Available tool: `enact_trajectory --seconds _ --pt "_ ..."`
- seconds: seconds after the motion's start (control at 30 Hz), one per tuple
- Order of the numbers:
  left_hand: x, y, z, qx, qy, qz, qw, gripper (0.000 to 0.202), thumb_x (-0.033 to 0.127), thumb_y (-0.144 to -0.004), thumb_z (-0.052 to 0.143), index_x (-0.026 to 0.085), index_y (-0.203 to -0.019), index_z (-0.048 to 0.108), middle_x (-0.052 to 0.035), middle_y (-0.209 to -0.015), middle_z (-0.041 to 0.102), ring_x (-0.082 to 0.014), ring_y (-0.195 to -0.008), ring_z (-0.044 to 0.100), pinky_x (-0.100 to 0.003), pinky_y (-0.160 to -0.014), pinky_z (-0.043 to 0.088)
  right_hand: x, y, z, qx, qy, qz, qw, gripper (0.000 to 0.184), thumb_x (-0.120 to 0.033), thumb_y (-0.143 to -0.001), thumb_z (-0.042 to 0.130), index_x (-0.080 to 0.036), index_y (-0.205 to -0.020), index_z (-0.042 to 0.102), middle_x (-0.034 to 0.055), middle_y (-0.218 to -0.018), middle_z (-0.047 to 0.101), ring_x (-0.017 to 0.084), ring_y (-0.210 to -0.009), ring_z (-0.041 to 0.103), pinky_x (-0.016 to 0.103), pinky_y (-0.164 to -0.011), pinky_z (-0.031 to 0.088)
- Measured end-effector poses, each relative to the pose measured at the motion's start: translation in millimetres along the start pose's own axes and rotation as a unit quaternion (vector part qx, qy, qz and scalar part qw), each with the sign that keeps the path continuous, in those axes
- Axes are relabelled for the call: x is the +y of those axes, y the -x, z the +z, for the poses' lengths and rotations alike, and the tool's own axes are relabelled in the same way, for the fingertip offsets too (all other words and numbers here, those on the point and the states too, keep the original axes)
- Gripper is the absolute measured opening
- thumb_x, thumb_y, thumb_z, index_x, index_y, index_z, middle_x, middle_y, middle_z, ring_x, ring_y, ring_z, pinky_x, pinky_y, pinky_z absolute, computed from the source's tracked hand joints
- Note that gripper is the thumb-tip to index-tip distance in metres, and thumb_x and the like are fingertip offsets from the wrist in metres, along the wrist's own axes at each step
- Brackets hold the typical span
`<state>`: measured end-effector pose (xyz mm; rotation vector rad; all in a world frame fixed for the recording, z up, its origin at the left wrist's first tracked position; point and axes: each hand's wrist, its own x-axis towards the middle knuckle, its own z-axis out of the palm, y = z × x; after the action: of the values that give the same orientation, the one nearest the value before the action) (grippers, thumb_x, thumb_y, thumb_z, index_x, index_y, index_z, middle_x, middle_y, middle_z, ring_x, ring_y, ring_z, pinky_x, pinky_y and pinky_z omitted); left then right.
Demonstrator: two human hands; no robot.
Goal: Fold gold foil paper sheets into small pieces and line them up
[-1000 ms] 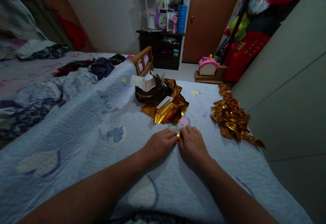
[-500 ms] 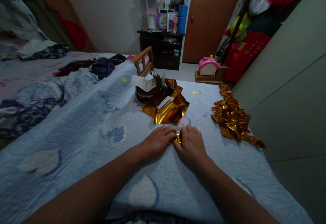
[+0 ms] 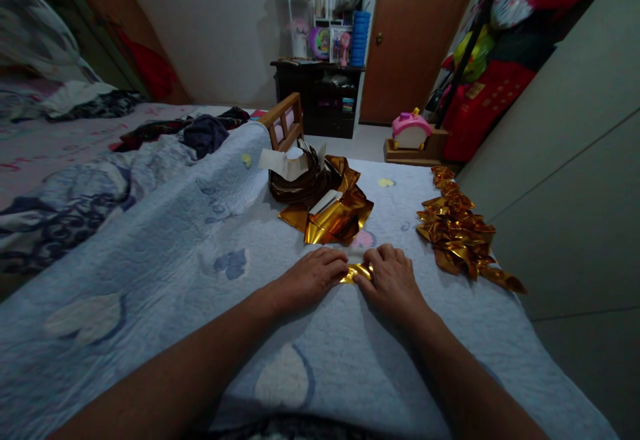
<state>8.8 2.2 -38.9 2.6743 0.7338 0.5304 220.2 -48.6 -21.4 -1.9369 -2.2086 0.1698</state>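
Between my two hands a strip of shiny gold foil paper (image 3: 357,273) lies on the blue bed cover. My left hand (image 3: 316,275) grips its left end with curled fingers. On its right end, my right hand (image 3: 393,281) pinches with thumb and fingers. The paper's ends are hidden under the fingers. Just beyond my hands rests a loose pile of gold foil sheets (image 3: 334,224), beside a dark stack of paper (image 3: 295,190) with pale sheets sticking up. To the right lies a heap of folded gold foil pieces (image 3: 457,233).
The light blue quilted cover (image 3: 200,333) with heart patterns spreads under everything. Crumpled bedding (image 3: 90,193) lies at the left. A wooden rail (image 3: 283,122) stands at the far edge. A pale cabinet (image 3: 575,193) closes off the right side; a pink toy (image 3: 412,131) sits beyond the bed.
My right hand has slid to the right, away from my left hand, so more of the gold foil paper shows between them. My left hand has hardly moved.
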Motion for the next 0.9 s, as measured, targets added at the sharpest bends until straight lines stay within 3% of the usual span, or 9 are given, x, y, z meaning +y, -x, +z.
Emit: enact_trajectory --seconds 0.37,0.53,0.63,0.73,0.9 --pt "-1.7 0.5 3.0 0.003 -0.012 -0.004 1.0 0.018 0.026 -0.101 0.054 0.02 -0.113 0.066 -0.0071 -0.123 0.067 -0.0195 -0.112 0.06 -0.037 -0.1 0.048 31.8 -2.8 -3.2 -0.027 -0.021 -0.019 0.999 0.034 -0.033 -0.086 0.068 -0.03 -0.12 0.064 0.0078 -0.116 0.058 0.028 -0.103 0.052 0.038 -0.083 0.037" --pt "0.6 0.0 3.3 0.001 -0.037 0.005 0.999 0.018 0.028 -0.102 0.052 0.019 -0.112 0.066 -0.0065 -0.122 0.067 -0.0202 -0.111 0.06 -0.037 -0.099 0.049 35.9 -4.0 -9.7 -0.05 -0.048 -0.018 0.997 0.03 -0.023 -0.085 0.061 -0.022 -0.115 0.062 0.0088 -0.116 0.059 0.027 -0.104 0.052 0.038 -0.086 0.04" --pt "2.9 0.0 3.2 -0.011 -0.056 0.015 0.998 0.018 0.025 -0.103 0.051 0.019 -0.113 0.065 -0.0069 -0.122 0.066 -0.0206 -0.112 0.059 -0.038 -0.1 0.048 31.1 -4.7 -6.8 -0.015 -0.07 -0.037 0.997 0.023 -0.025 -0.089 0.055 -0.019 -0.11 0.061 0.0094 -0.114 0.06 0.024 -0.102 0.052 0.036 -0.088 0.042" --pt "5.1 -0.2 2.8 -0.029 -0.078 0.022 0.996 0.019 0.022 -0.102 0.052 0.018 -0.116 0.064 -0.0073 -0.12 0.066 -0.021 -0.111 0.058 -0.038 -0.1 0.049 18.0 -6.3 3.1 0.039 -0.064 -0.04 0.996 0.037 -0.03 -0.095 0.05 -0.017 -0.13 0.053 0.014 -0.131 0.056 0.028 -0.119 0.048 0.042 -0.101 0.039" --pt "11.9 0.5 2.9 -0.033 -0.125 0.029 0.991 0.02 0.02 -0.1 0.054 0.016 -0.118 0.064 -0.0079 -0.116 0.068 -0.023 -0.107 0.06 -0.038 -0.094 0.051 -3.4 -7.9 16.6 0.001 0.005 -0.033 0.999 0.051 -0.034 -0.101 0.042 -0.018 -0.15 0.043 0.0164 -0.155 0.043 0.034 -0.145 0.031 0.054 -0.116 0.022"
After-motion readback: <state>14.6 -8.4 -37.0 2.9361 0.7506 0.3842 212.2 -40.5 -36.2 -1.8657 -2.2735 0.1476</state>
